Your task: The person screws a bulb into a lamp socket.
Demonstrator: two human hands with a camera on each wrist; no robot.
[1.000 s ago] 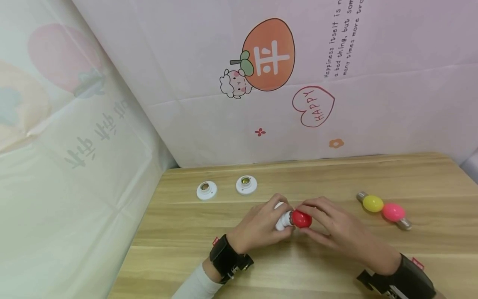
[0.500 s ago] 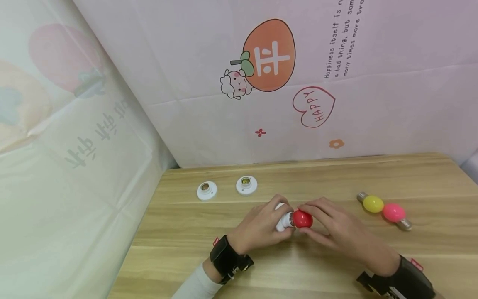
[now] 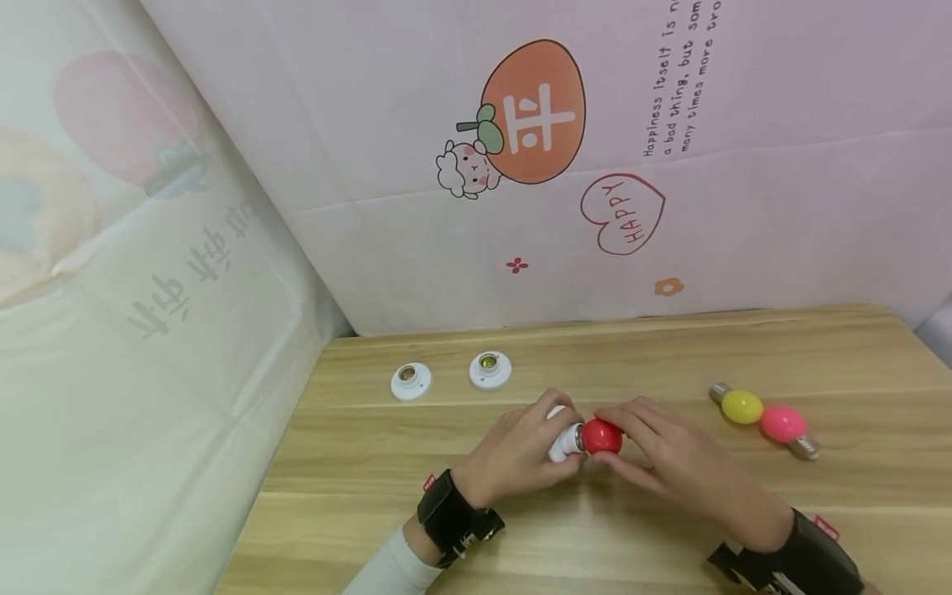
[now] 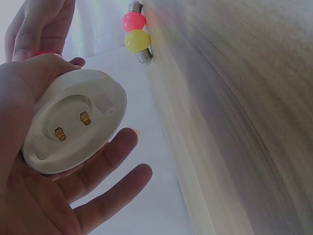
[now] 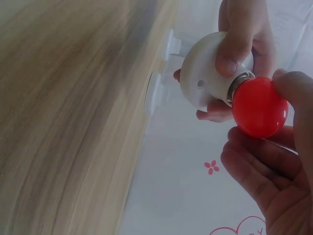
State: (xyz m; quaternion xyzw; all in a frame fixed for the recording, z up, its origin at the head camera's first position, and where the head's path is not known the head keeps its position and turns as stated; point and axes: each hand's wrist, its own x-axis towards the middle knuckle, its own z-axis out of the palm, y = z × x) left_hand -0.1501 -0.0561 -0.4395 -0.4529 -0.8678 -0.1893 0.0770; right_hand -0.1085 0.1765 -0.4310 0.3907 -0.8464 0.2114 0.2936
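My left hand (image 3: 516, 450) grips a white round lamp socket (image 4: 80, 120) whose underside, with two brass terminals, faces the left wrist camera. A red light bulb (image 5: 260, 107) sits in the mouth of that socket; a strip of its metal screw base still shows at the rim. The thumb and fingers of my right hand (image 3: 673, 459) pinch the red bulb from the other side. Both hands hold the pair above the table, apart from the wood.
Two more white lamp sockets, a left one (image 3: 411, 381) and a right one (image 3: 490, 371), stand open side up at the back left. A yellow bulb (image 3: 742, 406) and a pink bulb (image 3: 784, 423) lie touching on the right of the wooden table (image 3: 357, 512). Behind hangs a printed cloth (image 3: 402, 264).
The right fingers have shifted slightly around the red bulb. Otherwise the hands, socket and bulb stay in nearly the same place.
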